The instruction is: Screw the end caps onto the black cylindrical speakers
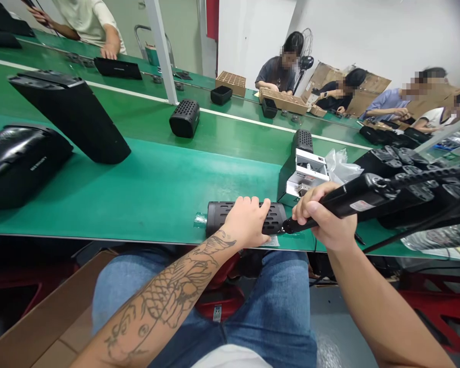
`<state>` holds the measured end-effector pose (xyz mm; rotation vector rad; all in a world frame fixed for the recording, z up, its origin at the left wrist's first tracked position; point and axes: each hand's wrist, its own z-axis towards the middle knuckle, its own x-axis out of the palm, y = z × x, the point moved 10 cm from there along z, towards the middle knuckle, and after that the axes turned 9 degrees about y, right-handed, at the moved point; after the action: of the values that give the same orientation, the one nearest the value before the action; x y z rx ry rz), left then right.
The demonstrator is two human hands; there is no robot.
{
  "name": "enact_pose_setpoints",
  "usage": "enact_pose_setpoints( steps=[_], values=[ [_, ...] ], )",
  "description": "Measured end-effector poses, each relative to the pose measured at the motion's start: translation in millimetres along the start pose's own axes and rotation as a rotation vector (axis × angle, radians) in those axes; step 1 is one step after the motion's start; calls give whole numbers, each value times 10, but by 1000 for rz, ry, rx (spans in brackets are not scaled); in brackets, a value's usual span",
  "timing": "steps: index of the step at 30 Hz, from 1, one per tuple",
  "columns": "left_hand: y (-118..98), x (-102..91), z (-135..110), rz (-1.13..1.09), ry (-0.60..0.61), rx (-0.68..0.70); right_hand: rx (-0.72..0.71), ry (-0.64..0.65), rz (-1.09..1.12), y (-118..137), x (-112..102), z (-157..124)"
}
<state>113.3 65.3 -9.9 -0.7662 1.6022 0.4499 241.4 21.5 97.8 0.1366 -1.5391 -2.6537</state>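
Observation:
Near the front edge of the green bench a black slotted housing (219, 212) lies on its side, apparently a speaker body. My left hand (247, 221) rests over its middle, fingers across the top and thumb on the near side, gripping it. My right hand (325, 217) is wrapped round a black electric screwdriver (354, 197), which slants down to the left. Its tip meets the right end of the housing. The tip and any screw there are too small to make out. Just behind the housing stands a silver and black boxy device (304, 176), close to my right fingers.
Two large black casings (71, 117) (26, 163) stand at the left. Several black housings (391, 163) crowd the right side, beside a clear plastic bag (341, 166). A screwdriver cable (417, 225) trails rightward. Across the moving-line surface (145, 117), several co-workers (279, 66) handle parts.

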Motion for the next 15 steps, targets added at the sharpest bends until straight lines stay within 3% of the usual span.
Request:
enact_pose_setpoints(
  steps=[15],
  values=[
    [-1,36,36,-3,-5,-11,-30,91,105,-68,54,-32]
  ],
)
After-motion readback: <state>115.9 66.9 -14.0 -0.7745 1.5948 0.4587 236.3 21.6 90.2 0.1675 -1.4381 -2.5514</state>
